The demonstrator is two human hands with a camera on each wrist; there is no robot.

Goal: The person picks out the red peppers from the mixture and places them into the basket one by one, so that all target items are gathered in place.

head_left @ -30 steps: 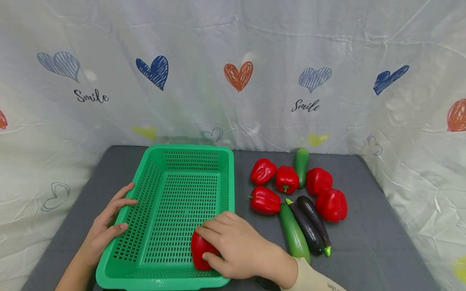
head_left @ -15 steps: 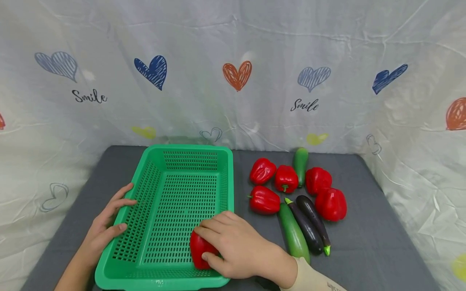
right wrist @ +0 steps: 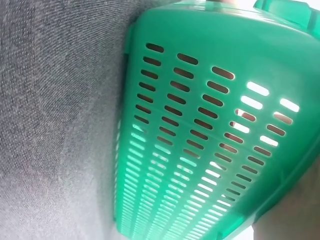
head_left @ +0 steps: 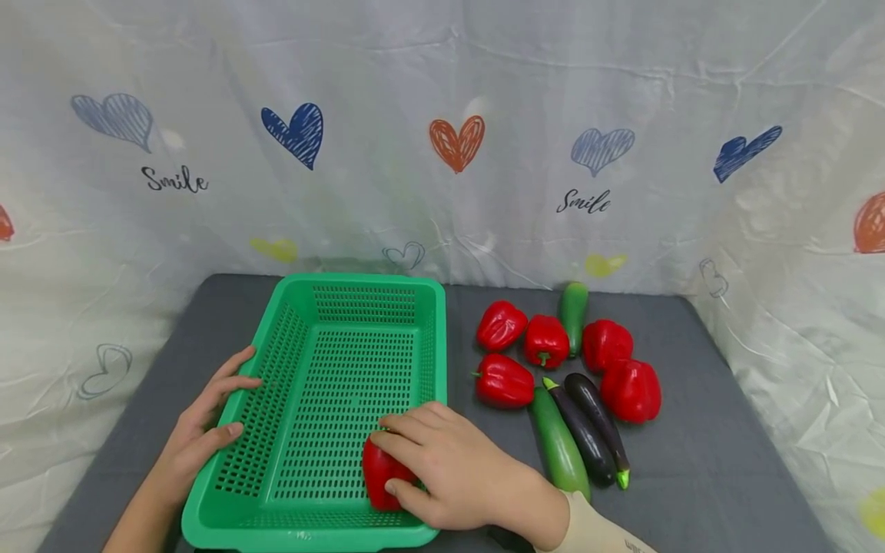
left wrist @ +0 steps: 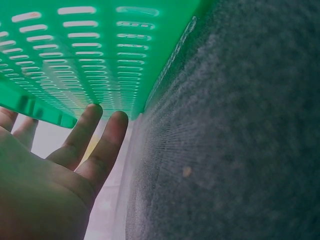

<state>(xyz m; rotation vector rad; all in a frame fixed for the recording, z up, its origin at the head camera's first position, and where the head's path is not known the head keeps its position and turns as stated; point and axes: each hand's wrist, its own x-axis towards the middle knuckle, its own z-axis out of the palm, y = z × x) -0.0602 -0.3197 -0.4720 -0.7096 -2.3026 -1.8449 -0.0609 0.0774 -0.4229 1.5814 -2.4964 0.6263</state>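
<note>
The left hand has its fingers spread wide and nearly straight, touching the top edge and side of the green basket. A light, steady press there should help stop it sliding. To the right of those fingers, in the basket's near right corner, is a red pepper, with the fingers of the right hand curled round it. A soft grip seems best, and resting the pepper flat before those fingers loosen should keep it from rolling. Farther right of them, more peppers lie on the counter.
</note>
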